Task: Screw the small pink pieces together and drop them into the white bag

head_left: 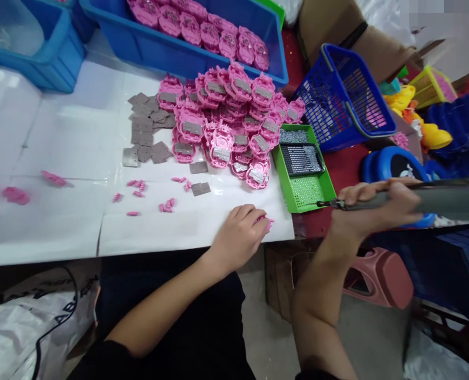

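My left hand is closed over a pink plastic part at the table's front edge; most of that part is hidden under the fingers. My right hand grips a grey electric screwdriver, its bit pointing left over the near end of a green tray. Screws and a black perforated plate lie in that tray. Beyond my left hand rises a heap of pink plastic housings, many with grey metal plates on them. Small pink pieces and loose metal plates are scattered to its left.
A blue bin of pink housings stands at the back. Right of the heap is a blue basket. More grey plates lie left of it. A pink stool stands on the floor below my right arm.
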`<state>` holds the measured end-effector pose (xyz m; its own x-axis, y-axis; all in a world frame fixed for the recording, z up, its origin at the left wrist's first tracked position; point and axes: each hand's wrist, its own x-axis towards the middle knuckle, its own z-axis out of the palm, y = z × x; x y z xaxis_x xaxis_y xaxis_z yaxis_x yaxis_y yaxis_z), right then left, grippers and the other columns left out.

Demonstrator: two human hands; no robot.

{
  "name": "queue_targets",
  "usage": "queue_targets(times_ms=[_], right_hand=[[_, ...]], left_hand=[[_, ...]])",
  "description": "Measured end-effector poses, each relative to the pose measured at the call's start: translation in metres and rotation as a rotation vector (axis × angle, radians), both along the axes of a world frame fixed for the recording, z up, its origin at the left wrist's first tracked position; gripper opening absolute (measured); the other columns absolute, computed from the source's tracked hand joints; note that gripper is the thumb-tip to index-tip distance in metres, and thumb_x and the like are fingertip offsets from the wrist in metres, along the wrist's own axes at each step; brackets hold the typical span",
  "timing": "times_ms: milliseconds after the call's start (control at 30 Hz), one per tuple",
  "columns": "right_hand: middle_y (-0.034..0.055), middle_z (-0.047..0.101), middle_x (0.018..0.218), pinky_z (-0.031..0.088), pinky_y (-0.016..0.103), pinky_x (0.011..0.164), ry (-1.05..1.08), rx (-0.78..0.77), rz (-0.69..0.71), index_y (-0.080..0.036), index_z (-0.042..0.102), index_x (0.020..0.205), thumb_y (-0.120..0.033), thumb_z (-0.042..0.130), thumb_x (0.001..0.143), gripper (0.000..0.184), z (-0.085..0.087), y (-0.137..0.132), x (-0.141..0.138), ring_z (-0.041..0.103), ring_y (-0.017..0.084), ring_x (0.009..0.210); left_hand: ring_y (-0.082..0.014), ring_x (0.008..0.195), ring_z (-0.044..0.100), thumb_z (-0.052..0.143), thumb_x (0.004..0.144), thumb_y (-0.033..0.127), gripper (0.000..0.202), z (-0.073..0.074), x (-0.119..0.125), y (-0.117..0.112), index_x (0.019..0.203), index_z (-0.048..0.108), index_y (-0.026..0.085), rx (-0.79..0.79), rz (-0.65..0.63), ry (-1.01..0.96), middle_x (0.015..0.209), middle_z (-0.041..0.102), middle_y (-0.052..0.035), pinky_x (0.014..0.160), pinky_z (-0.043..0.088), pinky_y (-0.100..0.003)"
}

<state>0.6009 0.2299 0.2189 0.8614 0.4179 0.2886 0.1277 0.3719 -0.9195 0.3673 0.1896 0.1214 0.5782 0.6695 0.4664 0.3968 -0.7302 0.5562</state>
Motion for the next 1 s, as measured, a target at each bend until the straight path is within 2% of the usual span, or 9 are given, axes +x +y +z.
queue_targets(times_ms=[67,100,133,267,367,533,667,833,1000], right_hand=[[-0.0103,0.025,0.046,0.022,0.023,0.032,-0.125,0.062,0.063,-0.026,0.053,0.084,-0.033,0.037,0.089,0.018,0.007,-0.015,-0.013,0.021,0.012,0.031],[-0.0107,0.029,0.048,0.027,0.023,0.033,-0.223,0.112,0.103,-0.025,0.059,0.091,-0.031,0.044,0.086,0.017,0.009,-0.024,-0.023,0.023,0.011,0.034],[-0.0107,0.036,0.051,0.034,0.025,0.034,-0.262,0.131,0.201,-0.025,0.061,0.096,-0.03,0.051,0.081,0.018,0.01,-0.032,-0.034,0.027,0.012,0.035],[-0.0084,0.054,0.056,0.043,0.028,0.036,-0.319,0.151,0.537,-0.024,0.071,0.101,-0.025,0.064,0.083,0.02,0.003,-0.052,-0.074,0.037,0.012,0.035],[-0.0079,0.057,0.057,0.043,0.027,0.036,-0.277,0.126,0.686,-0.023,0.073,0.102,-0.02,0.064,0.087,0.017,-0.004,-0.052,-0.085,0.038,0.012,0.034],[-0.0082,0.057,0.058,0.045,0.027,0.038,-0.249,0.085,0.736,-0.023,0.068,0.097,-0.02,0.066,0.089,0.009,-0.011,-0.049,-0.081,0.039,0.011,0.035],[-0.0073,0.063,0.064,0.049,0.028,0.042,-0.273,0.104,0.813,-0.025,0.07,0.107,-0.021,0.069,0.094,0.014,-0.019,-0.049,-0.08,0.046,0.012,0.039],[-0.0112,0.055,0.056,0.044,0.024,0.041,-0.248,0.033,0.725,-0.026,0.063,0.099,-0.023,0.073,0.09,0.014,-0.025,-0.044,-0.093,0.038,0.01,0.036],[-0.0109,0.052,0.053,0.042,0.028,0.037,-0.257,0.035,0.633,-0.026,0.065,0.099,-0.029,0.07,0.084,0.016,-0.016,-0.043,-0.09,0.035,0.012,0.033]], left_hand=[[-0.0265,0.11,0.07,0.063,0.117,0.024,0.018,-0.001,0.0,0.0,0.109,0.077,0.016,0.004,-0.007,0.014,0.12,0.081,-0.008,0.093,0.057,-0.041],[-0.0265,0.11,0.07,0.063,0.117,0.024,0.018,-0.001,0.0,0.0,0.109,0.077,0.016,0.005,-0.008,0.02,0.12,0.081,-0.0079,0.093,0.057,-0.041],[-0.0265,0.11,0.069,0.062,0.117,0.024,0.019,-0.001,0.0,0.001,0.109,0.077,0.016,0.005,-0.009,0.026,0.12,0.081,-0.0079,0.093,0.057,-0.041],[-0.0263,0.111,0.069,0.062,0.117,0.024,0.018,-0.001,0.001,0.001,0.11,0.077,0.016,0.006,-0.01,0.038,0.121,0.081,-0.0078,0.093,0.056,-0.041],[-0.0264,0.111,0.069,0.062,0.117,0.023,0.017,-0.002,0.002,0.0,0.109,0.076,0.016,0.02,-0.005,0.041,0.122,0.081,-0.0076,0.093,0.056,-0.041],[-0.0263,0.112,0.07,0.061,0.116,0.02,0.017,-0.002,0.002,-0.001,0.11,0.076,0.017,0.038,-0.002,0.072,0.123,0.08,-0.0083,0.094,0.055,-0.04],[-0.0265,0.112,0.071,0.058,0.118,0.021,0.021,-0.003,0.002,0.0,0.109,0.076,0.016,0.06,0.006,0.064,0.121,0.08,-0.0083,0.093,0.055,-0.04],[-0.0266,0.111,0.071,0.064,0.115,0.021,0.015,-0.005,0.005,-0.001,0.109,0.076,0.015,0.065,0.023,0.083,0.121,0.08,-0.0081,0.09,0.054,-0.041],[-0.0264,0.113,0.07,0.063,0.117,0.024,0.017,-0.002,0.004,0.0,0.112,0.076,0.015,0.023,0.007,0.094,0.121,0.08,-0.0078,0.094,0.054,-0.04]])
